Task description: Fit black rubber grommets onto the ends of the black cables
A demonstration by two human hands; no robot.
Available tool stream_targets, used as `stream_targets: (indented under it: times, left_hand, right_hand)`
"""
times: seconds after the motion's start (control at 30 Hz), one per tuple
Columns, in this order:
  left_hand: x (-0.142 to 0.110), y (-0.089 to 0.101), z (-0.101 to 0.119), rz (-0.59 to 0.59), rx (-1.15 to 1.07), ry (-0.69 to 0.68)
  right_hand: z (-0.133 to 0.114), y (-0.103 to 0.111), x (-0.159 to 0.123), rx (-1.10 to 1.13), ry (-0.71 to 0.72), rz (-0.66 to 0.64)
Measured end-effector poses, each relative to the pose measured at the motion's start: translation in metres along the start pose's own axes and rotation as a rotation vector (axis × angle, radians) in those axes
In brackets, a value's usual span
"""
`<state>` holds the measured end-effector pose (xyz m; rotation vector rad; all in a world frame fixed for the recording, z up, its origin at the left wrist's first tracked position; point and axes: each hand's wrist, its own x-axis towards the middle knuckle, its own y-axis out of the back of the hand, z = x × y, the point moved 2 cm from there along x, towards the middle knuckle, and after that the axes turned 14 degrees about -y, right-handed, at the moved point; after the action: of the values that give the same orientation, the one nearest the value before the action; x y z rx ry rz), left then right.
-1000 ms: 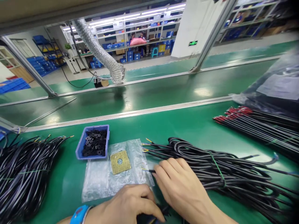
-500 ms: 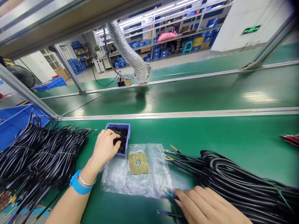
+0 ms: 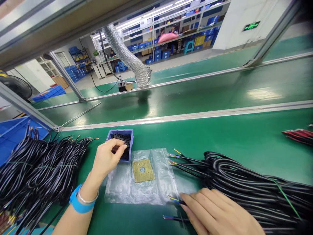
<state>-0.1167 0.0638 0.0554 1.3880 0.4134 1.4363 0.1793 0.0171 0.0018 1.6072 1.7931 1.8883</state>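
Observation:
Over the near side of a small purple bin [image 3: 132,143], my left hand [image 3: 107,158] pinches thumb and forefinger together. A small black part seems to be at its fingertips, hard to separate from the many small black parts [image 3: 119,137] in the bin. At lower right, my right hand [image 3: 220,210] is closed on a black cable [image 3: 181,202], whose coloured wire ends stick out to the left. Another cable end [image 3: 171,218] lies just below it. Between the hands, a tan square pad [image 3: 143,176] with a round hole rests on a clear plastic bag [image 3: 117,189].
A coiled black cable bundle [image 3: 234,176] with a green tie lies at right. More cable bundles [image 3: 49,166] fill the left side, beside a blue crate [image 3: 14,133]. Red-and-black leads [image 3: 297,135] lie far right. A silver duct [image 3: 129,55] hangs beyond the rail.
My left thumb and forefinger have closed into a pinch above the bin's parts. My right hand stays on the cable. The whole view has shifted and tilted slightly.

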Motion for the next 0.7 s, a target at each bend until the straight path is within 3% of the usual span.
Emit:
stream_targets:
  times: [0.1, 0.23, 0.37, 0.5, 0.6, 0.7]
  left_hand:
    - [-0.004, -0.003, 0.023, -0.007, -0.219, -0.014]
    - [-0.013, -0.027, 0.05, -0.137, -0.302, -0.213]
    - [-0.024, -0.05, 0.06, -0.195, -0.136, -0.36]
    - [-0.022, -0.055, 0.07, -0.284, 0.151, -0.456]
    - [-0.018, -0.053, 0.075, -0.338, 0.195, -0.466]
    - [-0.017, -0.054, 0.074, -0.355, 0.005, -0.347]
  right_hand:
    - [0.0, -0.001, 0.0, 0.028, -0.014, 0.024]
    - [-0.001, 0.001, 0.003, 0.053, -0.034, 0.005]
    - [-0.002, 0.004, 0.003, 0.071, -0.061, -0.018]
    - [-0.002, 0.003, 0.003, 0.092, -0.058, -0.011]
    - [-0.003, 0.004, 0.004, 0.131, -0.077, 0.004]
    - [-0.002, 0.006, 0.005, 0.18, -0.116, 0.03]
